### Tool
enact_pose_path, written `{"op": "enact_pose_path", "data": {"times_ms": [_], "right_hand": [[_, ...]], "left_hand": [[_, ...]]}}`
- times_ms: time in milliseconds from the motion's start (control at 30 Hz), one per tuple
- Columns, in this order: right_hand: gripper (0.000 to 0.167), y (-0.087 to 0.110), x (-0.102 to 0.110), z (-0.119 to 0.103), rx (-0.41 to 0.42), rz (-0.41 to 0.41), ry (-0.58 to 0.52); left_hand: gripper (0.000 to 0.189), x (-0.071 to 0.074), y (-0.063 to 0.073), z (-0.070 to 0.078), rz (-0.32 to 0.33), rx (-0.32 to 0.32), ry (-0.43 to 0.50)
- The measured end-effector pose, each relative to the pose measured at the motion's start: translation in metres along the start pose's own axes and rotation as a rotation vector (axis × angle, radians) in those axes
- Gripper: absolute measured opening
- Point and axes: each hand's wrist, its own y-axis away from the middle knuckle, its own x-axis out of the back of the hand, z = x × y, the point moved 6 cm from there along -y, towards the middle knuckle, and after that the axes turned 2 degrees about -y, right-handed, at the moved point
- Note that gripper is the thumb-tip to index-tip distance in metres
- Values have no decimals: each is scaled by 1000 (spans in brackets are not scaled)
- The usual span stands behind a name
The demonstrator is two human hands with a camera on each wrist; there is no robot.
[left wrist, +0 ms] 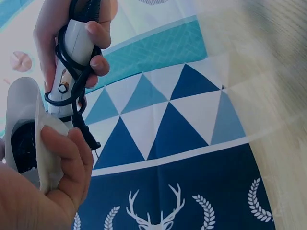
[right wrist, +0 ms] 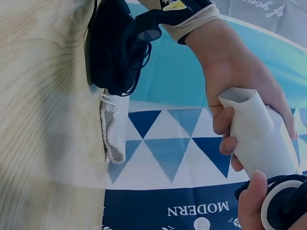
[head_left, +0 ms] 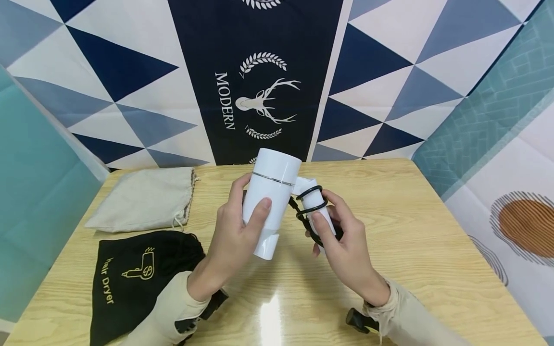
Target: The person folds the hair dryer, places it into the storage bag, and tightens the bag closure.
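A white hair dryer (head_left: 270, 211) is held up over the table in front of me, its barrel tilted and crossed by a thin silver ring. My left hand (head_left: 227, 240) grips the barrel, thumb along the near side. In my right hand (head_left: 348, 242) is the handle (head_left: 318, 216), angled out to the right of the barrel. A black power cord (head_left: 312, 210) loops around that handle. The left wrist view shows the cord's plug end (left wrist: 86, 134) hanging beside the handle, and a dark opening (left wrist: 24, 146) in the barrel's end. My right palm hides part of the cord.
On the table's left lies a black drawstring pouch (head_left: 123, 283) printed "Hair Dryer", partly under my left forearm. Behind it is a beige cloth pouch (head_left: 143, 202). The wooden table (head_left: 415, 230) ends at a patterned cloth backdrop (head_left: 277, 29), with cloth on both sides.
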Motion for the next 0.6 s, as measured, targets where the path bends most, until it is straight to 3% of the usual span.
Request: {"op": "enact_pose_path", "data": {"times_ms": [167,300,433,600], "right_hand": [[41,0,0,0,-10,-41,-20],[39,0,-2,2,-105,-136,-32],[37,1,-4,5,-200,-248,-62],[36,-1,-6,5,-191,-310,-84]], "left_hand": [[52,3,-3,-2,-94,63,20],[55,6,-5,-6,-174,141,39],[53,9,-7,-8,-233,178,40],[52,15,-9,-8,-292,201,57]]}}
